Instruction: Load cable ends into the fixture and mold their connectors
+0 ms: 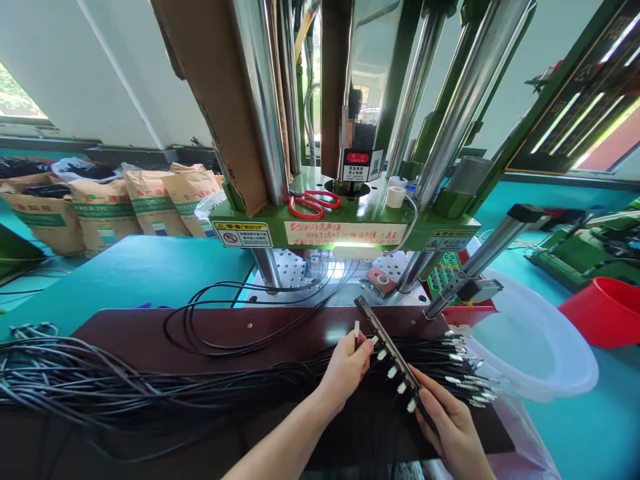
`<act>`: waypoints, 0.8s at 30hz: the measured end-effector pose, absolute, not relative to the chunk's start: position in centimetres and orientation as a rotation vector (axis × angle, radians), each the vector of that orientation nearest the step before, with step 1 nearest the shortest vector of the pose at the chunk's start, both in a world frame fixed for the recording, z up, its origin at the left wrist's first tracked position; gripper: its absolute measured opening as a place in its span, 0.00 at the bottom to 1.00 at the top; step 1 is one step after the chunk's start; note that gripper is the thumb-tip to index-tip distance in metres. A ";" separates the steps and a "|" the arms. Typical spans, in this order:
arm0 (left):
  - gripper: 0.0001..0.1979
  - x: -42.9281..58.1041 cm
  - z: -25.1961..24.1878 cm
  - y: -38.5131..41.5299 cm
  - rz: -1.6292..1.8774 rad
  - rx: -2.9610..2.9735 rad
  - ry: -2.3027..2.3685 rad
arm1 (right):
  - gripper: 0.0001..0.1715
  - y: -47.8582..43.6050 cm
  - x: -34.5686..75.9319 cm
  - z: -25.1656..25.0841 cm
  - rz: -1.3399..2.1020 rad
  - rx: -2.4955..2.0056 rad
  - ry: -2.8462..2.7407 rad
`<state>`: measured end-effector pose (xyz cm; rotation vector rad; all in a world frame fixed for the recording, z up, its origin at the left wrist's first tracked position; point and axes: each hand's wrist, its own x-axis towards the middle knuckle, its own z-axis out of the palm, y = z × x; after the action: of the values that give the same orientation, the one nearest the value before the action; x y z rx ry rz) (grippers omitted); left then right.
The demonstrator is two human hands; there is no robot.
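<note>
My right hand (443,417) grips the lower end of a long dark metal bar (385,337), which slants up and to the left. Several small white-and-silver cable connectors (392,372) stick out along the bar's left edge. Close to its upper part, my left hand (347,367) pinches a cable connector (357,330) that points upward. Another connector lies at the left thumb tip; whether the fingers hold it too is hard to tell. Beneath both hands runs a thick bundle of black cables (215,387), with loose connector ends (463,380) fanned out on the right.
A green press (345,223) with steel columns rises in front, red-handled scissors (313,203) on its ledge. Looped black cables (200,313) lead under it. On the right stand a translucent tub (540,347) and a red bucket (603,310). Paper sacks (100,203) stand far left.
</note>
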<state>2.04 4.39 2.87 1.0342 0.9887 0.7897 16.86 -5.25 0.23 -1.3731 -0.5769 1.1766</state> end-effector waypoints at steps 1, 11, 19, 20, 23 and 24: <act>0.17 2.0 2.9 4.5 0.777 1.037 0.983 | 0.22 -5.2 16.9 0.2 1.178 -1.371 -0.575; 0.15 1.7 2.1 5.0 0.761 1.084 1.012 | 0.25 -5.4 16.6 -0.8 1.016 -1.416 -0.916; 0.12 -0.5 3.6 6.2 1.021 1.059 0.987 | 0.22 -5.3 17.6 -0.3 1.216 -1.390 -0.631; 0.14 -0.8 3.8 6.2 0.989 1.018 0.987 | 0.22 -5.3 17.5 -0.1 1.203 -1.386 -0.604; 0.18 -1.0 3.7 6.0 0.784 1.077 0.969 | 0.22 -5.2 17.2 0.6 1.207 -1.376 -0.579; 0.19 -0.9 3.6 5.9 0.739 1.149 0.964 | 0.22 -5.2 17.2 0.7 1.225 -1.384 -0.583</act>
<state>-0.95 5.90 3.58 1.1492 0.9638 0.7392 17.24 -5.16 0.72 -1.3837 -0.5828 1.2252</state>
